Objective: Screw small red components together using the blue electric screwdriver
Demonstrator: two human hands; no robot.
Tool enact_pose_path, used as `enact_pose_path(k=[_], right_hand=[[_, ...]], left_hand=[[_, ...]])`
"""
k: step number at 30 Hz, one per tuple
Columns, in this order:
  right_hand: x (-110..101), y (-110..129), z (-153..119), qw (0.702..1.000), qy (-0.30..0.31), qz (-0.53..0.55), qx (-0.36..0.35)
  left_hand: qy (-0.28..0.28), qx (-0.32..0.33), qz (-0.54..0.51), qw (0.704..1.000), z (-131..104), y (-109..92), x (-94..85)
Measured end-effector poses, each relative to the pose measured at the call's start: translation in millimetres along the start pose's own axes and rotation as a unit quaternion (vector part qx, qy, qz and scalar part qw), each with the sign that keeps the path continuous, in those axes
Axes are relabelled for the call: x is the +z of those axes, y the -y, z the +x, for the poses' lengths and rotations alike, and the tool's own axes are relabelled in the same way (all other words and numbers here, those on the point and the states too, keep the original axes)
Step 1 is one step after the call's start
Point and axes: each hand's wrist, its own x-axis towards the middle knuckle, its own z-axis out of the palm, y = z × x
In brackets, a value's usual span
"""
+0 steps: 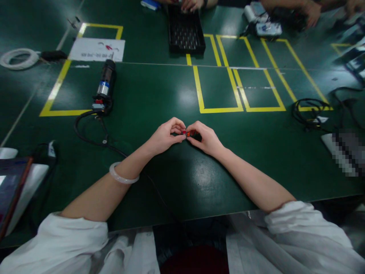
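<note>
A small red-and-orange part (184,133) is pinched between the fingertips of both hands, just above the middle of the green table. My left hand (167,134) closes its thumb and fingers on the left end. On the right end, my right hand (207,140) grips with thumb and index finger. The fingertips nearly meet and cover much of the part, so its exact kind cannot be told. Left of my hands lies a black electric screwdriver (105,84) with its cable running under my left forearm.
Yellow tape outlines (221,110) mark the green table (159,91). A white paper (98,49) with small red bits lies behind the screwdriver. Farther back, a co-worker's hands are at a black tray (186,32). A coiled black cable (309,114) lies right; a tablet (13,186) stands left.
</note>
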Motion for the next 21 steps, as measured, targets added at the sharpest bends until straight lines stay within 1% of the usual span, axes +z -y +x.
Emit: enact_pose_path(k=[4,6,8,10,11,12,13,14,15,16,17,18,19,20,21], right_hand=[[-2.1,0.3,1.0,0.999,-0.011,0.022,0.023],[-3.2,0.1,1.4,0.998,-0.015,0.042,0.042],[-4.1,-0.4,1.5,0.996,-0.018,0.067,0.063],[-4.4,-1.0,1.5,0.993,-0.017,0.088,0.081],[-4.4,-1.3,1.5,0.992,-0.015,0.094,0.087],[-4.3,-1.6,1.6,0.991,-0.012,0.098,0.092],[-4.2,-1.9,1.7,0.990,-0.010,0.100,0.095],[-4.2,-2.0,1.8,0.990,-0.009,0.101,0.096],[-4.1,-2.1,2.1,0.990,-0.008,0.101,0.097],[-4.2,-1.9,2.3,0.990,-0.008,0.101,0.096],[-4.3,-1.7,2.6,0.990,-0.007,0.101,0.096],[-4.5,-1.3,2.8,0.990,-0.006,0.099,0.096],[-4.7,-0.9,3.0,0.991,-0.005,0.098,0.095],[-4.9,-0.4,3.2,0.991,-0.004,0.097,0.094],[-5.1,-0.1,3.3,0.991,-0.002,0.096,0.093]], left_hand=[[0.007,-0.021,-0.001,1.000,-0.7,-2.3,0.3],[0.012,-0.030,0.019,0.999,0.9,-4.0,-4.4],[-0.001,-0.019,0.073,0.997,3.6,-6.9,-16.3],[-0.048,0.011,0.171,0.984,6.0,-11.6,-36.8],[-0.082,0.027,0.237,0.968,6.4,-14.5,-49.9],[-0.120,0.038,0.309,0.943,5.9,-17.4,-64.6],[-0.159,0.042,0.385,0.908,4.3,-20.0,-80.3],[-0.193,0.037,0.458,0.867,1.8,-21.9,-96.7],[-0.226,0.021,0.518,0.825,-1.7,-22.7,-113.2],[-0.252,-0.003,0.561,0.789,-5.8,-22.1,-129.6],[-0.275,-0.031,0.589,0.760,-10.3,-20.2,-145.4],[-0.290,-0.062,0.607,0.737,-14.8,-16.9,-160.4],[-0.300,-0.088,0.618,0.721,-19.1,-12.8,-174.2],[-0.296,-0.106,0.624,0.716,-22.7,-8.2,-186.5],[-0.279,-0.112,0.624,0.721,-25.7,-3.8,-197.0]])
